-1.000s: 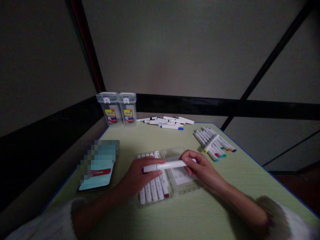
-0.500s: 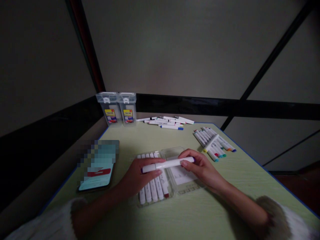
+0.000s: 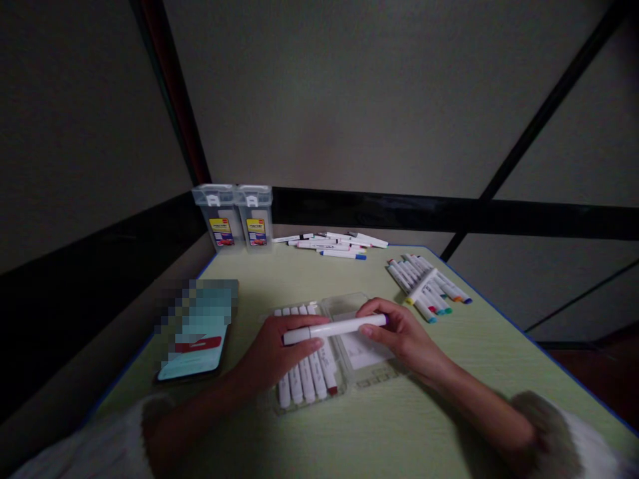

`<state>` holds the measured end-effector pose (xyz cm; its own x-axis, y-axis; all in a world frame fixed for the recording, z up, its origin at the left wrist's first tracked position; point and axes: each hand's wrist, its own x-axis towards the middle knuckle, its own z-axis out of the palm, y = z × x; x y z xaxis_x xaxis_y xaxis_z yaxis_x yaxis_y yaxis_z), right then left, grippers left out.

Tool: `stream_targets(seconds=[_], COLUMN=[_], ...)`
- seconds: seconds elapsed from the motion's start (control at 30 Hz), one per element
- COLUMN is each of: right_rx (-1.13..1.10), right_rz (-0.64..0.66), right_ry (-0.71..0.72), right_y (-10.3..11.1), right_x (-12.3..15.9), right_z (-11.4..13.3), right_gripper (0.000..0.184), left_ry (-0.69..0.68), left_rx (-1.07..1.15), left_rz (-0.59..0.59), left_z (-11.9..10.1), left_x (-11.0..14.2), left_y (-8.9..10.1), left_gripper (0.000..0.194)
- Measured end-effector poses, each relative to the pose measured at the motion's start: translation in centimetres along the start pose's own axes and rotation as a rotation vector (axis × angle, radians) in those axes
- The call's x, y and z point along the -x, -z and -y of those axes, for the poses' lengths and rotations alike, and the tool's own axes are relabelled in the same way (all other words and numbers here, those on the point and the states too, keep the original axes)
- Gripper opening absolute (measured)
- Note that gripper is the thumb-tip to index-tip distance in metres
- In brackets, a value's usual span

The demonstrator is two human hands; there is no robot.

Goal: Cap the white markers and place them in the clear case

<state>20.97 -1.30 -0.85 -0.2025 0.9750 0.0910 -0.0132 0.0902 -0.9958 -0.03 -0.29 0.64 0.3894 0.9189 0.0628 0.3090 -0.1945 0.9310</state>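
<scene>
A white marker (image 3: 344,326) with purple ends is held level between both my hands. My left hand (image 3: 282,349) pinches its left part between thumb and fingers. Fingers of my right hand (image 3: 399,332) close round the marker's right end. Below lies an opened clear plastic case (image 3: 344,392); a row of white markers (image 3: 307,379) fills its left half, one with a dark red end. A white paper sheet (image 3: 364,352) shows in the right half, partly covered by my right hand.
Two clear lidded boxes (image 3: 214,206) stand at the back left, near a loose pile of markers (image 3: 324,245). More markers with coloured ends (image 3: 424,286) lie heaped at the right. A phone (image 3: 200,342), partly blurred, lies on the left of the green table (image 3: 279,273).
Almost nothing differs; both hands keep hold of the marker, which stays in nearly the same place.
</scene>
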Motion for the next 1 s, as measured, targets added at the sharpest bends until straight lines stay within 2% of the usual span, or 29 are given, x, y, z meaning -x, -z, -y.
stream_targets(seconds=[0.17, 0.47, 0.7, 1.0], right_rx=[-0.003, 0.022, 0.020, -0.003], right_rz=[0.001, -0.021, 0.041, 0.036], right_ry=[-0.014, -0.019, -0.043, -0.065], right_y=[0.1, -0.3, -0.5, -0.7], right_x=[-0.1, 0.0, 0.2, 0.1], right_z=[-0.1, 0.1, -0.1, 0.0], right_gripper=[0.018, 0.020, 0.026, 0.030], left_ry=[0.081, 0.084, 0.037, 0.020], left_rx=[0.105, 0.188, 0.226, 0.097], left_rz=[-0.009, -0.025, -0.077, -0.071], left_z=[-0.2, 0.0, 0.7, -0.3], left_x=[0.0, 0.0, 0.2, 0.3], left_y=[-0.2, -0.2, 0.0, 0.0], left_gripper=[0.032, 0.026, 0.022, 0.027])
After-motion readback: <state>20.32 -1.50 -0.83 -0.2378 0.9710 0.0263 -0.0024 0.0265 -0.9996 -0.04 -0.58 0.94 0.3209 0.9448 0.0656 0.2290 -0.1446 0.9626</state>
